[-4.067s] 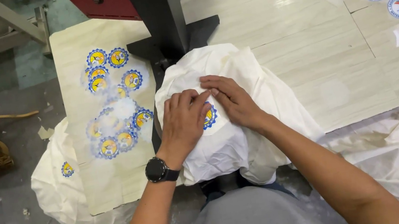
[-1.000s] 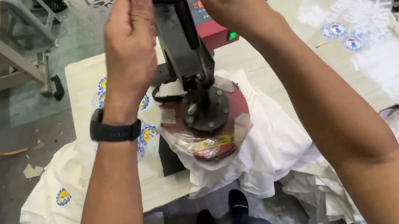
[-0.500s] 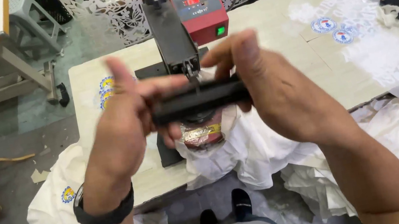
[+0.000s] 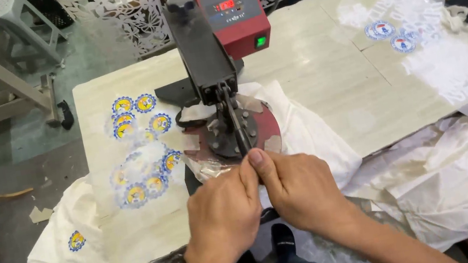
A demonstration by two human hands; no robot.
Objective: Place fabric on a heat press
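**Both hands on the press lever**

My left hand (image 4: 223, 213) and right hand (image 4: 299, 190) are wrapped tight around the handle end of the lever (image 4: 237, 126), at 6 o'clock from the red round platen (image 4: 234, 131). It looks like rigid steel, heavy and stiff: grip it at the very tip for leverage. White fabric (image 4: 311, 131) under the platen is soft and slides easily. Loose round badges (image 4: 141, 148) lie at 9 o'clock.

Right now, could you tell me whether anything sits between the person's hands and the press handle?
Nothing visible does: the left hand and right hand already grip the press handle at its near end.
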